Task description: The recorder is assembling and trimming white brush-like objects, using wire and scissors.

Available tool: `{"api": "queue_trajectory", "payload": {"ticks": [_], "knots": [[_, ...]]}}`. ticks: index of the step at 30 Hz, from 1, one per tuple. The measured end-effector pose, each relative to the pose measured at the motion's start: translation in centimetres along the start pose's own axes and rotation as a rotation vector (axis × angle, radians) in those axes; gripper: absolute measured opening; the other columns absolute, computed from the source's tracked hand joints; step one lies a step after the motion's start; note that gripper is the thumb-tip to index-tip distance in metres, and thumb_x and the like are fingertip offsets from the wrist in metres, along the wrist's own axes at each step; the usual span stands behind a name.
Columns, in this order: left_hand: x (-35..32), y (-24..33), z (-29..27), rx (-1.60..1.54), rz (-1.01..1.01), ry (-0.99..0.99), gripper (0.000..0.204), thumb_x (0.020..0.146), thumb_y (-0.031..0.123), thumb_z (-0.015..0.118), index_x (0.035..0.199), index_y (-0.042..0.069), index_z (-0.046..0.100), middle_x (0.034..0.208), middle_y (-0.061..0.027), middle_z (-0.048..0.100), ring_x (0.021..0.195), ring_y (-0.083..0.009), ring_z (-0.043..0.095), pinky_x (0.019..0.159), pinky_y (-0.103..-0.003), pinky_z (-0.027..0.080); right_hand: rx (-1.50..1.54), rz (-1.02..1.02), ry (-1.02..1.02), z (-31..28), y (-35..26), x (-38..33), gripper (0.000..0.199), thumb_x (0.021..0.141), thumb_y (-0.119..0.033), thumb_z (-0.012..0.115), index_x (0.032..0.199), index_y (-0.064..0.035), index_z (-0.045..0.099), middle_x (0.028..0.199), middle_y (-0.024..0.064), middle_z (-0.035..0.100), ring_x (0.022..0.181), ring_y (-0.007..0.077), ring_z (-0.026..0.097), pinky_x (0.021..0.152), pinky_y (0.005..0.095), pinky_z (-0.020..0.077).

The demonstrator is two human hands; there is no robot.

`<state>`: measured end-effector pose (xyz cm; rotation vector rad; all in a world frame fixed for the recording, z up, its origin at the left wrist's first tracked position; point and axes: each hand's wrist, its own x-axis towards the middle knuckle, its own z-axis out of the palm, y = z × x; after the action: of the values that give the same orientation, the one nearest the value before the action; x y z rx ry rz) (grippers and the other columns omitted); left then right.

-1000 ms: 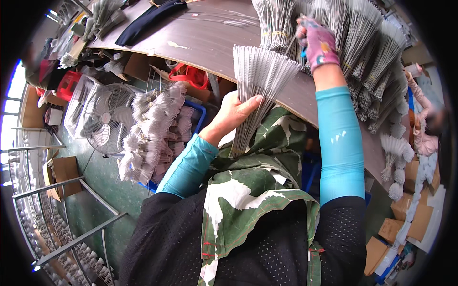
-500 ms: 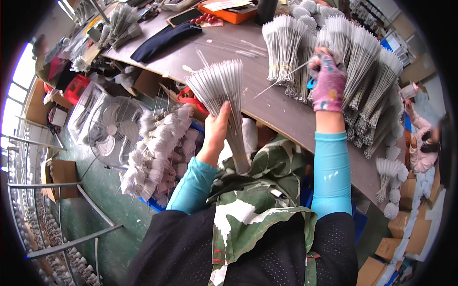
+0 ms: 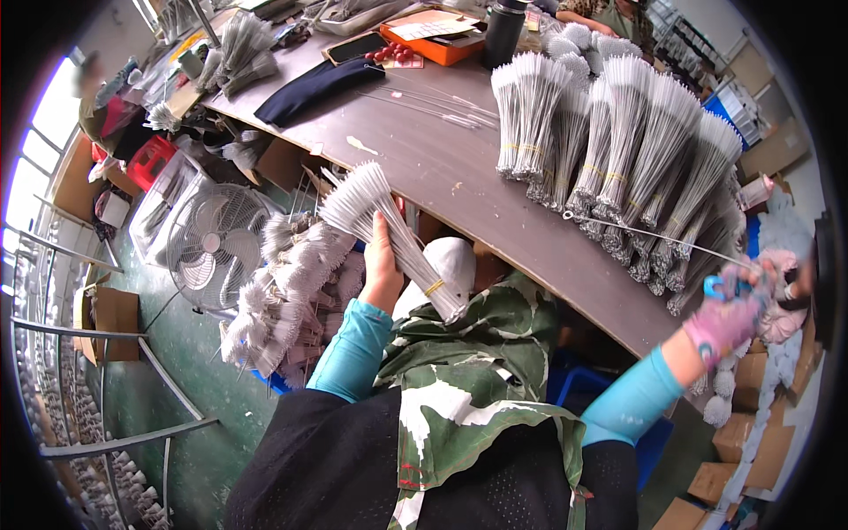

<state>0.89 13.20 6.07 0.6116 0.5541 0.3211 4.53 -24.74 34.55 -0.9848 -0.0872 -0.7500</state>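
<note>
My left hand (image 3: 382, 269) is closed round a bundle of thin wire brushes (image 3: 358, 203), white bristles up and wire ends down, with a yellow band near the lower ends. In my right hand (image 3: 720, 327), in a pink patterned glove and smeared by motion, is a single wire brush (image 3: 645, 233). Its looped end points left, passing in front of the stacked bundles; its other end is lost at the blurred fingers. Something blue (image 3: 713, 285) shows at those fingers. Banded brush bundles (image 3: 618, 132) are piled on the table's right part.
The brown table (image 3: 459, 177) carries loose brushes (image 3: 442, 110), a dark cloth sleeve (image 3: 314, 88), a phone (image 3: 358, 48), an orange tray (image 3: 442, 49) and a black bottle (image 3: 504, 35). Below left are a fan (image 3: 210, 243) and heaped white brushes (image 3: 296, 300). Other people (image 3: 609, 18) are around.
My right hand has swung right and toward me, away from the pile, with the single brush. The bundle in my left hand has tilted left, and its yellow band now shows.
</note>
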Motion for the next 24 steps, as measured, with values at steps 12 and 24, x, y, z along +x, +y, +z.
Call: {"api": "queue_trajectory", "payload": {"ticks": [12,24], "knots": [[-3.1,1.8,2.5,-0.039,-0.110,-0.259,0.046,0.086,0.055,0.051,0.097,0.010,0.052,0.076,-0.0023,0.052,0.064,-0.0148,0.053,0.056,-0.029,0.044,-0.095,0.382,-0.084,9.8,11.9,-8.5,0.015,0.084,-0.008,0.061,0.095,-0.0100,0.052,0.079,0.0067,0.062,0.061,0.0086,0.061,0.041,0.0155,0.0439],[-2.4,4.4,1.7,0.260,0.064,-0.366,0.033,0.089,0.036,0.056,0.089,0.003,0.056,0.073,-0.0037,0.059,0.060,-0.0111,0.056,0.056,-0.026,0.047,-0.410,0.950,-0.194,15.8,34.1,-5.8,0.015,0.086,-0.010,0.057,0.101,-0.0067,0.052,0.075,0.0095,0.063,0.053,0.0157,0.059,0.037,0.0221,0.0358]]}}
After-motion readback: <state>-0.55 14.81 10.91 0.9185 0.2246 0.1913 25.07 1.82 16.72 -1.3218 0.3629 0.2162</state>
